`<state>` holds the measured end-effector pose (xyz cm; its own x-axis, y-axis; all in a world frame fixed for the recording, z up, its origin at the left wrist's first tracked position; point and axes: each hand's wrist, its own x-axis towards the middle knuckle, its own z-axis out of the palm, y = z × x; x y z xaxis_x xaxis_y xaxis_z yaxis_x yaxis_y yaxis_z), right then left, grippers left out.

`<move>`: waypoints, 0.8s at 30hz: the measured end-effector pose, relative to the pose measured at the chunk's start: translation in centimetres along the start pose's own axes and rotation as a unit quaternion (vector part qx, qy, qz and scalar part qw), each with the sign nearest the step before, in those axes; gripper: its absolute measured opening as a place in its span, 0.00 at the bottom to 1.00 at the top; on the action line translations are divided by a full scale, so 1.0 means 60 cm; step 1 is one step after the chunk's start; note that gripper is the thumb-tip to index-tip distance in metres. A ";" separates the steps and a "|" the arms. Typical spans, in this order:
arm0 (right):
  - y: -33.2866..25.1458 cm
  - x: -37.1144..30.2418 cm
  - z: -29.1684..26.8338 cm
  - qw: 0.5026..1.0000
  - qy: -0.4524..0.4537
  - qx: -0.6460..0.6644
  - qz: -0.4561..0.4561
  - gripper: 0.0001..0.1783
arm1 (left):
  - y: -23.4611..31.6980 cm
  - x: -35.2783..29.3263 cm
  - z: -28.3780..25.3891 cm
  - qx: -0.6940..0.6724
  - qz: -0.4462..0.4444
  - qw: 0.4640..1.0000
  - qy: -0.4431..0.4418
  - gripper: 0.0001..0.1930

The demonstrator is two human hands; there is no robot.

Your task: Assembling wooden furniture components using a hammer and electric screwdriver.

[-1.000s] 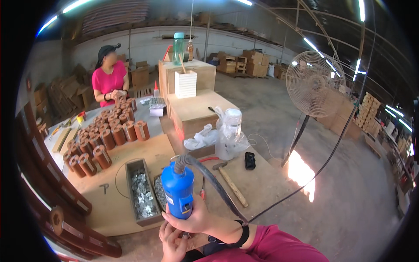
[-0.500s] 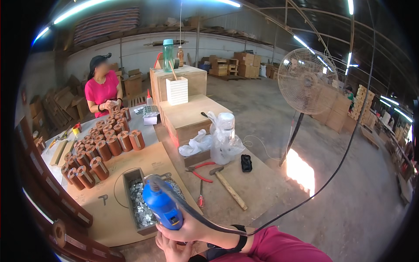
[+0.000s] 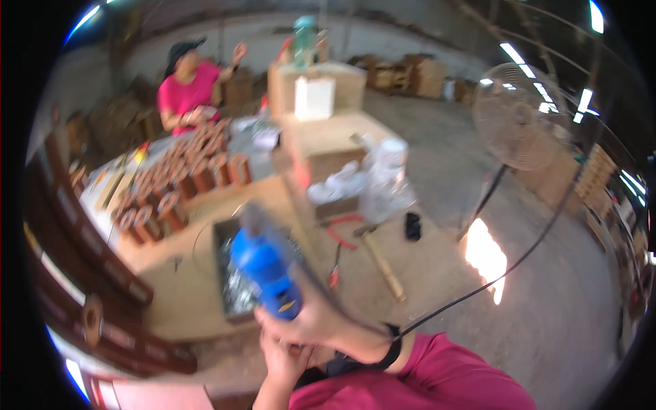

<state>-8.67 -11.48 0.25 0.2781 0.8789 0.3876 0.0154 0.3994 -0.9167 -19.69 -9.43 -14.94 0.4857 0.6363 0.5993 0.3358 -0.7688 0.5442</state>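
My right hand (image 3: 313, 316) is wrapped around a blue corded power tool (image 3: 260, 263), its corded end pointing up and away from me. The tool's working end is hidden below my hands. Close under it is my left hand (image 3: 281, 357), whose fingers are blurred and partly covered, so I cannot tell what they hold. Just beyond the tool lies an open box (image 3: 240, 316) of small metal pieces. Several brown cylinders (image 3: 183, 183) stand grouped on the table at the left.
Brown cylindrical pieces (image 3: 96, 232) are stacked at the near left. A hammer (image 3: 384, 263), red-handled pliers (image 3: 339, 236), a screwdriver (image 3: 335, 268) and a black object (image 3: 413, 227) lie to the right. A person in pink (image 3: 188, 92) stands across the table. A fan (image 3: 523, 119) and a cord (image 3: 492, 283) are at right.
The whole view has shifted and blurred, with the surroundings lower left to right. The person opposite has raised one hand. My right hand still holds the power tool.
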 end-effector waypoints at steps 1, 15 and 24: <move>-0.017 0.003 -0.002 0.998 0.011 -0.053 -0.041 0.22 | -0.011 -0.004 0.005 -0.056 -0.003 0.998 -0.036 0.26; 0.022 0.005 -0.011 0.998 -0.023 -0.013 -0.058 0.26 | 0.021 0.014 -0.011 -0.068 -0.060 0.995 -0.032 0.22; 0.025 0.002 -0.027 0.994 -0.051 -0.016 -0.100 0.27 | 0.030 0.020 -0.013 -0.084 -0.088 0.992 -0.038 0.21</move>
<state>-7.10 -11.20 -1.26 0.1673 0.8059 0.5679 0.0905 0.5611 -0.8228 -19.14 -10.00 -12.80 0.4928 0.7478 0.4448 0.2850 -0.6217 0.7295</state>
